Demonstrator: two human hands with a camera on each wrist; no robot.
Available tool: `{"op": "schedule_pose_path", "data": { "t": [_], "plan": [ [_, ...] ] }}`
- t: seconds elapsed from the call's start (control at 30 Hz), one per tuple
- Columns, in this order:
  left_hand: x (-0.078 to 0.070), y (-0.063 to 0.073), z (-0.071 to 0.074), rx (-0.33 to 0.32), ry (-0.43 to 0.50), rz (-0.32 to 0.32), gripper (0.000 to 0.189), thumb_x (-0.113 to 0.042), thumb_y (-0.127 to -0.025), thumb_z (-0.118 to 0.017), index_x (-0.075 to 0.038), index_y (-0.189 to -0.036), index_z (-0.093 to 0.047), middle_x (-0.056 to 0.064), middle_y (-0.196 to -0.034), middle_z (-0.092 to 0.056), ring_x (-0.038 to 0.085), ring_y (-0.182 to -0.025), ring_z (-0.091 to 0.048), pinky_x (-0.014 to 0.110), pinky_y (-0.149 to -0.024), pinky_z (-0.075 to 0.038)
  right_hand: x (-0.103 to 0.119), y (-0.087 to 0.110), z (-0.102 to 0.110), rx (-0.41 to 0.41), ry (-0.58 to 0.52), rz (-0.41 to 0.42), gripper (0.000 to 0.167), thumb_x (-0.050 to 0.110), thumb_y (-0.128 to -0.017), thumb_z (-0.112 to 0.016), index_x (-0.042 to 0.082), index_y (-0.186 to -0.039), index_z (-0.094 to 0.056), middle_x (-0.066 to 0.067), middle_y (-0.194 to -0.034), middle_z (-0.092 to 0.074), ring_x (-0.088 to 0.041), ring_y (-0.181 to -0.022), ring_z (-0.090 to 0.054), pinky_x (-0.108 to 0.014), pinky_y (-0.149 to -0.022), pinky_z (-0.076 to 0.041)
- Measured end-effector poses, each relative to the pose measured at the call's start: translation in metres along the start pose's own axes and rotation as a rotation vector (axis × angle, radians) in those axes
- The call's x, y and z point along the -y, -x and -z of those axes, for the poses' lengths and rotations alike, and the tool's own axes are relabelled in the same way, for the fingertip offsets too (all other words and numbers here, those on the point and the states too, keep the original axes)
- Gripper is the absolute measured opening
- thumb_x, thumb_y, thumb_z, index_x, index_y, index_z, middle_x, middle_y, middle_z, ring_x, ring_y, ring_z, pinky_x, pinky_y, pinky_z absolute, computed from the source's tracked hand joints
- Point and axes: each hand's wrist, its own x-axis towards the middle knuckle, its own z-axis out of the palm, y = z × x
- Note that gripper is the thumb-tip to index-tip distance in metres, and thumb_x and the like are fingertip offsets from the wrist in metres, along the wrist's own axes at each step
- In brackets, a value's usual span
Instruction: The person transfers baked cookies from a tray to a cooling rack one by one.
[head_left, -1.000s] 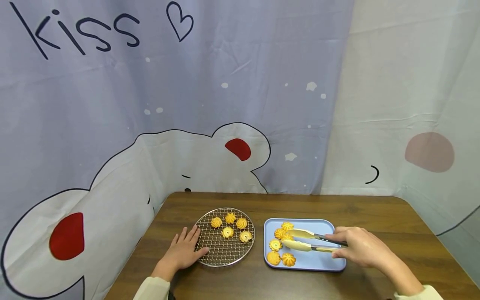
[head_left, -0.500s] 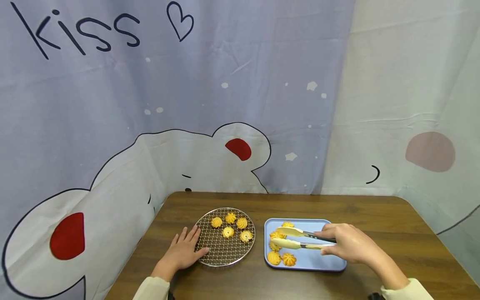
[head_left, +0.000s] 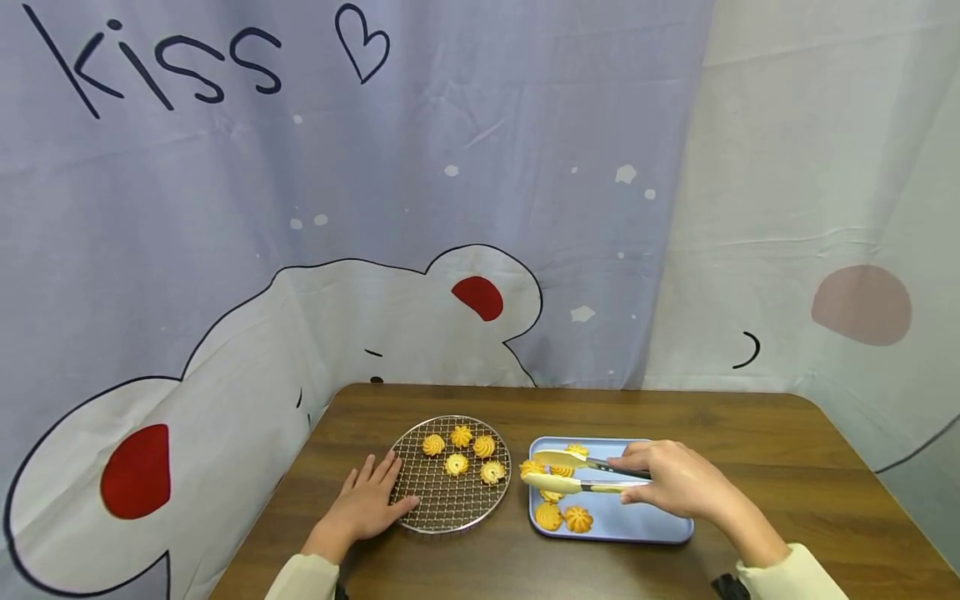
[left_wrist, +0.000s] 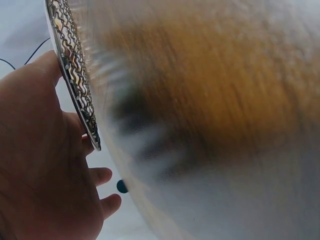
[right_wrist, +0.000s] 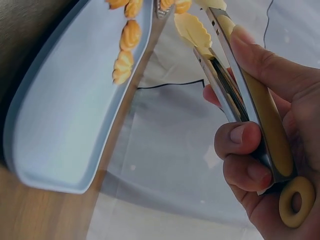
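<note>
My left hand (head_left: 362, 506) rests with fingers spread on the left rim of a round wire rack (head_left: 442, 504). In the left wrist view the thumb and fingers lie along the rim of the rack (left_wrist: 75, 75). My right hand (head_left: 678, 481) grips metal tongs (head_left: 592, 487) with cream-coloured tips. Between those tips a golden piped cookie (head_left: 529, 470) is pinched above the left edge of a blue tray (head_left: 645, 517). Under and beside the tongs, several more cookies (head_left: 578, 519) lie in the tray. In the right wrist view, my fingers curl round the tongs (right_wrist: 250, 95).
Several swirled cookies (head_left: 457, 465) sit on the far half of the rack. Both rack and tray stand on a brown wooden table (head_left: 510, 567). A printed curtain (head_left: 420, 192) hangs behind it. A dark cord (head_left: 918, 447) runs at the right.
My right hand has moved left with the tongs, and a cookie pinched in their tips has come from the tray's left group to its left edge. The left hand has stayed on the rack.
</note>
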Motion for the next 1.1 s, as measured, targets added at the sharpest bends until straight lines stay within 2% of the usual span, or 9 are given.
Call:
{"op": "schedule_pose_path", "data": {
  "t": [0.2, 0.43, 0.67, 0.8, 0.93, 1.1],
  "plan": [
    [-0.001, 0.001, 0.000, 0.003, 0.012, -0.010, 0.085, -0.061, -0.100, -0.049, -0.002, -0.158, -0.033, 0.018, -0.167, -0.022, 0.050, -0.151, -0.013, 0.070, -0.118, -0.011, 0.004, -0.009, -0.003, 0.010, -0.024, 0.001, 0.049, 0.045, -0.084, -0.079, 0.019, -0.125, -0.075, 0.014, -0.104, -0.069, -0.001, -0.082, -0.060, -0.028, -0.068, -0.051],
    [-0.002, 0.002, 0.000, -0.006, 0.010, -0.011, 0.084, -0.061, -0.100, -0.050, -0.002, -0.158, -0.034, 0.017, -0.166, -0.024, 0.050, -0.151, -0.014, 0.070, -0.117, -0.011, 0.010, -0.020, -0.008, 0.026, -0.023, 0.016, 0.049, 0.045, -0.084, -0.079, 0.020, -0.127, -0.074, 0.014, -0.104, -0.068, -0.002, -0.083, -0.060, -0.029, -0.069, -0.051],
    [-0.003, 0.003, -0.001, -0.001, 0.003, -0.002, 0.084, -0.061, -0.100, -0.050, -0.004, -0.158, -0.033, 0.017, -0.166, -0.024, 0.049, -0.152, -0.014, 0.069, -0.118, -0.011, 0.018, -0.033, -0.014, 0.022, -0.033, 0.045, 0.047, 0.037, -0.083, -0.082, 0.020, -0.126, -0.075, 0.019, -0.096, -0.063, -0.004, -0.077, -0.058, -0.026, -0.063, -0.046],
    [-0.002, 0.003, -0.002, -0.005, -0.002, -0.002, 0.084, -0.061, -0.100, -0.050, -0.004, -0.158, -0.034, 0.016, -0.166, -0.024, 0.049, -0.152, -0.014, 0.069, -0.118, -0.012, 0.022, -0.042, -0.018, 0.017, -0.039, 0.060, 0.046, 0.037, -0.083, -0.083, 0.019, -0.125, -0.075, 0.015, -0.102, -0.068, -0.005, -0.083, -0.063, -0.029, -0.066, -0.051],
    [-0.002, 0.003, -0.002, -0.012, 0.004, -0.006, 0.084, -0.062, -0.099, -0.051, -0.003, -0.157, -0.035, 0.017, -0.166, -0.024, 0.050, -0.151, -0.015, 0.070, -0.117, -0.013, 0.026, -0.051, -0.022, 0.022, -0.055, 0.080, 0.043, 0.034, -0.083, -0.083, 0.018, -0.123, -0.076, 0.011, -0.107, -0.070, -0.011, -0.092, -0.068, -0.035, -0.077, -0.056],
    [-0.001, 0.002, -0.003, -0.014, 0.002, -0.009, 0.084, -0.062, -0.099, -0.050, -0.003, -0.158, -0.035, 0.016, -0.166, -0.024, 0.049, -0.152, -0.015, 0.069, -0.118, -0.012, 0.031, -0.061, -0.027, 0.037, -0.047, 0.081, 0.045, 0.038, -0.082, -0.084, 0.021, -0.123, -0.077, 0.016, -0.100, -0.067, -0.006, -0.086, -0.064, -0.033, -0.074, -0.053]
  ]
}}
